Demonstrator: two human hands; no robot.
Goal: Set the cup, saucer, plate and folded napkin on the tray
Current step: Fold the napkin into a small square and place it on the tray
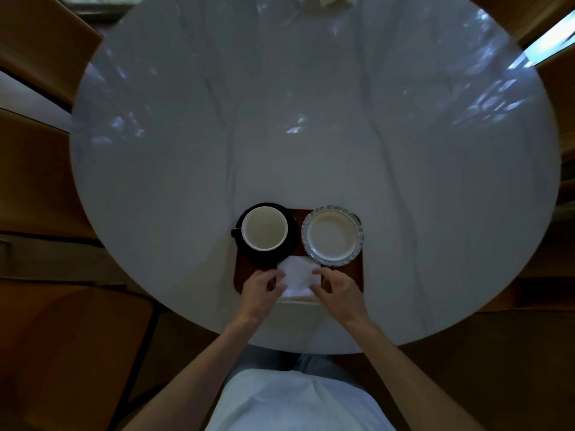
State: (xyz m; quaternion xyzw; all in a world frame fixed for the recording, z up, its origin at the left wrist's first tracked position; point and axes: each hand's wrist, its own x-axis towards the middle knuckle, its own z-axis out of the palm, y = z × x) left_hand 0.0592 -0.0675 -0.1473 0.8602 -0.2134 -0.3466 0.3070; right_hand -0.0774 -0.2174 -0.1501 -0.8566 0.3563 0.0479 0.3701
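The napkin [298, 279] is pinched at its sides by the left hand [260, 290] and right hand [340, 292] on the tray [351, 275].

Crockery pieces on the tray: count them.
3: a cup on a black saucer at the tray's far left, and a scalloped plate far right.

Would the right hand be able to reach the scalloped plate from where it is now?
Probably yes. The right hand rests at the napkin, just in front of the plate, with only bare tray between them.
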